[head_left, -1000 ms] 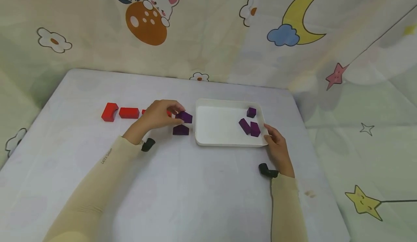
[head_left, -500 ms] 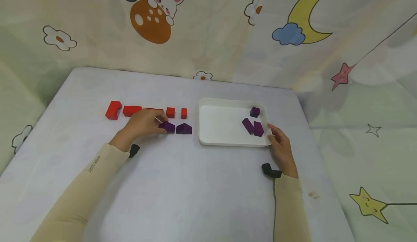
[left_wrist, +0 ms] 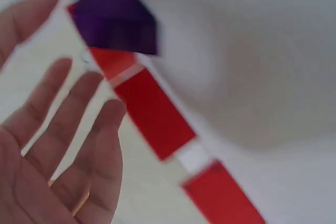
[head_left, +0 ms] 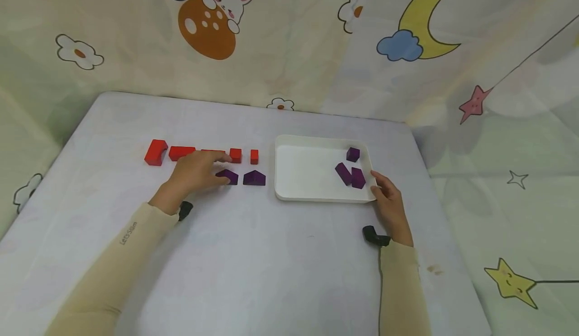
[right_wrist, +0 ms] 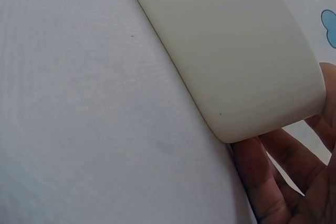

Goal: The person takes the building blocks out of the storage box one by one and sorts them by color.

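My left hand [head_left: 190,175] is at a purple roof-shaped block [head_left: 229,177] on the table, thumb and fingers spread apart around it. In the left wrist view its fingers [left_wrist: 71,114] are parted and hold nothing, beside the purple block [left_wrist: 123,30]. A second purple roof-shaped block [head_left: 255,178] sits just right of the first. On the far right, my right hand [head_left: 390,202] holds the right end of a white tray [head_left: 303,172]. In the right wrist view, fingers [right_wrist: 254,163] curl against the end wall of the tray [right_wrist: 247,77].
Behind the left hand runs a row of red blocks: an arch piece [head_left: 156,153], a long block [head_left: 182,153], a partly hidden one, a cube [head_left: 235,156] and a small block [head_left: 255,156]. Three purple blocks [head_left: 343,174] lie at the tray's right side.
My left hand has carried a purple block leftward from near the tray, set it left of the other purple one, and spread its fingers off it. The right hand stays at the tray.
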`<action>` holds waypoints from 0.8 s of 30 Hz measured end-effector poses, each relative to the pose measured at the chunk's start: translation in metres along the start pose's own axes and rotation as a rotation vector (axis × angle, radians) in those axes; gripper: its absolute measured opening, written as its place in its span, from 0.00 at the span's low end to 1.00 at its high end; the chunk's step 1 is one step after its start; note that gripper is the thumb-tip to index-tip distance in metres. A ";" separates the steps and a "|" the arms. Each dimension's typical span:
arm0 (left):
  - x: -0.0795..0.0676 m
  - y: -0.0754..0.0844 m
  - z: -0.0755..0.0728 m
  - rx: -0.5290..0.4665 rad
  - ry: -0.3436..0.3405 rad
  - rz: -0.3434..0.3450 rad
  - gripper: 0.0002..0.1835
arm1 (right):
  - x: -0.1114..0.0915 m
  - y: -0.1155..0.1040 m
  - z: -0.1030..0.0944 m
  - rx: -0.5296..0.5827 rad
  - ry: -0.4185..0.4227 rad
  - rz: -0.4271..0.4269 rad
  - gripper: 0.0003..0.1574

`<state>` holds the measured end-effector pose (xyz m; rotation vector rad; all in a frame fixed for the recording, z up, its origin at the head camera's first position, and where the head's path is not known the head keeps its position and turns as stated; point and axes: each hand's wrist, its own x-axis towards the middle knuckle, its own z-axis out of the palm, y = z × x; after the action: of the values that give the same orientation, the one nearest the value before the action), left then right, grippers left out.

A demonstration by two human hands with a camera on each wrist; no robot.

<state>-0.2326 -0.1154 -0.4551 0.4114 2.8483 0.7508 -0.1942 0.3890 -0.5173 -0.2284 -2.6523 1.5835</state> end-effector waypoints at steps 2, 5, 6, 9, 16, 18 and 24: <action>0.001 0.009 0.003 -0.023 0.022 0.013 0.28 | 0.000 0.000 -0.001 0.000 0.001 -0.007 0.31; 0.004 0.025 0.011 -0.113 0.040 0.053 0.27 | 0.000 0.001 -0.002 -0.001 0.001 -0.021 0.31; 0.006 0.030 0.015 -0.149 0.043 0.073 0.27 | 0.000 0.001 -0.002 -0.001 0.001 -0.026 0.31; 0.014 0.049 0.028 -0.271 0.054 0.144 0.26 | 0.000 0.001 -0.003 -0.004 0.002 -0.033 0.31; 0.033 0.097 0.062 -0.534 0.030 0.317 0.23 | 0.000 0.002 -0.003 0.044 -0.013 -0.037 0.31; 0.042 0.110 0.071 -0.576 0.019 0.360 0.22 | -0.001 -0.001 -0.003 0.047 -0.020 -0.027 0.31; 0.075 0.145 0.097 -0.672 -0.044 0.429 0.21 | 0.000 -0.003 -0.002 0.028 -0.016 -0.014 0.31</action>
<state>-0.2491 0.0726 -0.4726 0.9053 2.2783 1.6604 -0.1944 0.3895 -0.5136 -0.1968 -2.6355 1.6250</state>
